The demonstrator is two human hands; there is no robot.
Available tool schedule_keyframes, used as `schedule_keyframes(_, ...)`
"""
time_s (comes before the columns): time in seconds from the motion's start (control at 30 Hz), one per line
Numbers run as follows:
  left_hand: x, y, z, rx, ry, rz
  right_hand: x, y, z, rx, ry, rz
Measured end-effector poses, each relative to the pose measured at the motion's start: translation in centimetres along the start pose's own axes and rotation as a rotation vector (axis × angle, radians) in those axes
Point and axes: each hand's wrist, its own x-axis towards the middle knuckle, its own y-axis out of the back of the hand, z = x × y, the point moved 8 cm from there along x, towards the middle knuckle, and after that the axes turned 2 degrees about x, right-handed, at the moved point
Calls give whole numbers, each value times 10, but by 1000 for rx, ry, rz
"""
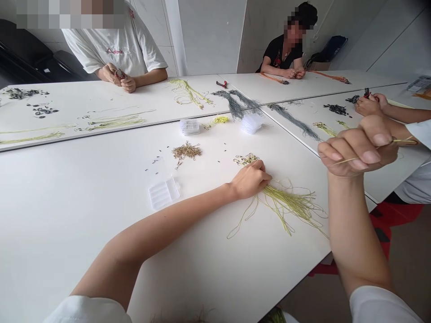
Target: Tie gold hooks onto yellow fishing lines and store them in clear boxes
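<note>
A bundle of thin yellow-green cords (289,201) lies fanned out on the white table (202,269). My left hand (249,179) rests on its upper part with the fingers closed round the cords. Small dark-and-light looped ends (246,159) stick out just beyond that hand. Raised above the table's right edge, my right hand (358,146) is closed on a single yellow-green cord (403,141). One length of this cord passes across my fingers, and a looped end shows at the right. What lies inside my right fist is hidden.
Left of the bundle are a pile of brass-coloured hooks or clips (186,150), small dark bits and an open clear compartment box (164,193). Clear boxes (189,127) and grey cord bundles (232,102) lie farther back. Co-workers sit opposite; another person's hands (372,104) work at right.
</note>
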Motion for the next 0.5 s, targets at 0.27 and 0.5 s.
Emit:
schedule_keyframes(0.27, 2, 0, 1, 43, -24, -5, -6, 35, -34, -224, 188, 444)
schedule_keyframes(0.5, 2, 0, 0, 51, -28, -8, -49, 57, -68, -99, 438, 1119)
